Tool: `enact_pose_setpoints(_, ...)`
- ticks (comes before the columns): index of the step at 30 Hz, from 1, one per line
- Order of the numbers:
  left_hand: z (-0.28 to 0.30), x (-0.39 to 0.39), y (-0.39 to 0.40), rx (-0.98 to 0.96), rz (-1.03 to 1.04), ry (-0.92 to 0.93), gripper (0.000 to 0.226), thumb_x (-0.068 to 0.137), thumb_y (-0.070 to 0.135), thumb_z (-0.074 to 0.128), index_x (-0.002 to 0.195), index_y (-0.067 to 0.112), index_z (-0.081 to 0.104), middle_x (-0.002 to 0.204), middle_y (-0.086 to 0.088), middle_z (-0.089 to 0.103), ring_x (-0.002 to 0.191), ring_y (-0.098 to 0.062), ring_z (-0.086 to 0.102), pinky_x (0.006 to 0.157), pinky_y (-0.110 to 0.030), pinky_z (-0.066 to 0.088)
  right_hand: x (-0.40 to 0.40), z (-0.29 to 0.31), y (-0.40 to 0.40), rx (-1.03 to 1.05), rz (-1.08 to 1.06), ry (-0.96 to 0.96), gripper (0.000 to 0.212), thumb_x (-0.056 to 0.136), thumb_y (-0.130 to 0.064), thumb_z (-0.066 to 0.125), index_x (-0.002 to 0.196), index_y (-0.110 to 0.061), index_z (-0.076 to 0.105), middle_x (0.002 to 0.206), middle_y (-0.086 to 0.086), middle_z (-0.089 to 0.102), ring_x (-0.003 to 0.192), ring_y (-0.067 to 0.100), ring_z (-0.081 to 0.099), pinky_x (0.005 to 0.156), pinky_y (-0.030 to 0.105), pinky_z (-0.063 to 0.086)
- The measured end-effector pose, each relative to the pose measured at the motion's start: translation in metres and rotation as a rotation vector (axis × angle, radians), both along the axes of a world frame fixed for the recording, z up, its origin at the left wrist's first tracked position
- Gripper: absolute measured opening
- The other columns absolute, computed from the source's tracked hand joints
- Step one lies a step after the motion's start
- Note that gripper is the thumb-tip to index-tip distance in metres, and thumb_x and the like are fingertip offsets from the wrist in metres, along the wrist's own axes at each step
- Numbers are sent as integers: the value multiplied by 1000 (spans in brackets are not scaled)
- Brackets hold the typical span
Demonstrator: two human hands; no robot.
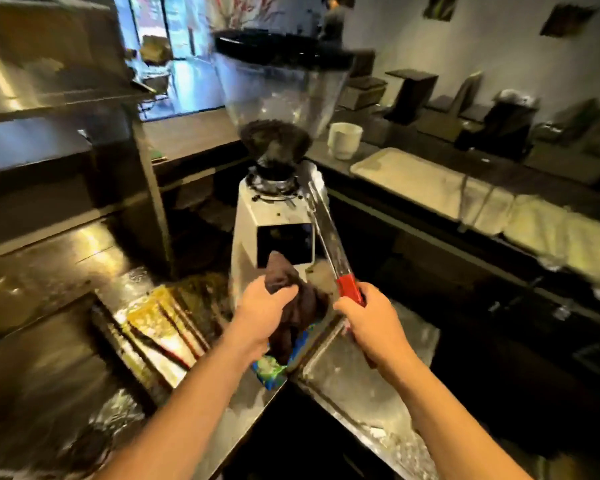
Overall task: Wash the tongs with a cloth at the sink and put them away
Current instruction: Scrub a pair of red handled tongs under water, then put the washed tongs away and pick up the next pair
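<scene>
My right hand (pixel 374 323) grips the red handle of the metal tongs (pixel 323 223), whose steel arms point up and away toward the grinder. My left hand (pixel 262 311) holds a dark brown cloth (pixel 291 303) bunched in its fingers, with the rest of the cloth hanging below. The two hands are side by side above the corner of a wet steel counter (pixel 343 375). No sink basin is plainly visible; the picture is motion-blurred.
A white coffee grinder (pixel 274 216) with a bean hopper stands right behind the hands. A blue-green sponge (pixel 269 370) lies on the counter edge. A white cup (pixel 343 140) and pale trays (pixel 430 181) sit on the right counter. Steel shelving stands at left.
</scene>
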State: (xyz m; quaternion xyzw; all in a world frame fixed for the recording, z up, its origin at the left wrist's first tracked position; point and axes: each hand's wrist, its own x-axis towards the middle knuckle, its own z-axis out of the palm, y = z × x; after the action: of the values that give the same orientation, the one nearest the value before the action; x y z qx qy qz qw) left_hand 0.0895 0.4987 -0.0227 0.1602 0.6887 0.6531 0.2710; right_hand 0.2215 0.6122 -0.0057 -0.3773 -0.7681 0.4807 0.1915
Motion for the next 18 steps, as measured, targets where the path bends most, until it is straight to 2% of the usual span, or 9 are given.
enact_pose_setpoints(1,2,10,15,0,-46,-11,14,91,1,62,87,13,66,78,-5,68,68,-11,63,64,-20,51,9,1,13,-30,-42,2,22,69,-39,59,84,-23,60,60,-1,60,44,10,54,44,26,41)
enact_pose_setpoints(4,2,35,66,-20,-160,-46,10,91,6,64,100,9,67,98,-15,73,89,-26,70,85,-38,55,38,6,58,-124,-159,31,16,81,-32,63,92,-21,60,59,0,57,39,9,52,39,26,38)
enact_pose_setpoints(6,2,50,101,-37,-182,-114,25,90,15,67,114,8,65,108,-18,72,100,-33,70,93,-48,55,53,11,89,-176,-216,47,17,82,-32,61,91,-18,59,59,-2,55,41,9,49,40,27,37)
enact_pose_setpoints(7,2,57,115,-48,-184,-134,32,90,19,67,120,10,63,111,-17,72,102,-34,70,93,-49,56,59,15,103,-184,-238,50,18,80,-32,59,89,-17,58,60,-2,54,43,9,48,40,26,36)
enact_pose_setpoints(10,0,72,149,-43,-210,-156,34,91,23,67,125,22,61,111,-8,72,101,-28,70,85,-38,57,74,32,147,-127,-315,40,25,68,-36,52,80,-15,54,62,2,50,49,16,46,43,28,34)
enact_pose_setpoints(12,-1,80,170,-41,-240,-176,34,90,24,67,124,21,63,108,-6,74,99,-26,71,87,-41,58,82,45,180,-51,-365,3,26,62,-37,51,77,-16,52,57,2,49,49,20,46,48,32,35)
enact_pose_setpoints(15,-1,87,201,-87,-253,-155,33,89,28,68,122,24,64,106,-4,75,98,-24,71,93,-45,57,88,63,230,40,-373,-96,26,66,-39,52,80,-17,55,63,5,56,53,24,52,54,35,40)
enact_pose_setpoints(18,0,88,219,-132,-275,-129,26,92,29,65,118,26,65,105,-2,75,98,-23,71,93,-45,56,73,76,264,135,-284,-222,22,74,-37,53,80,-16,57,71,8,60,62,29,59,54,32,41)
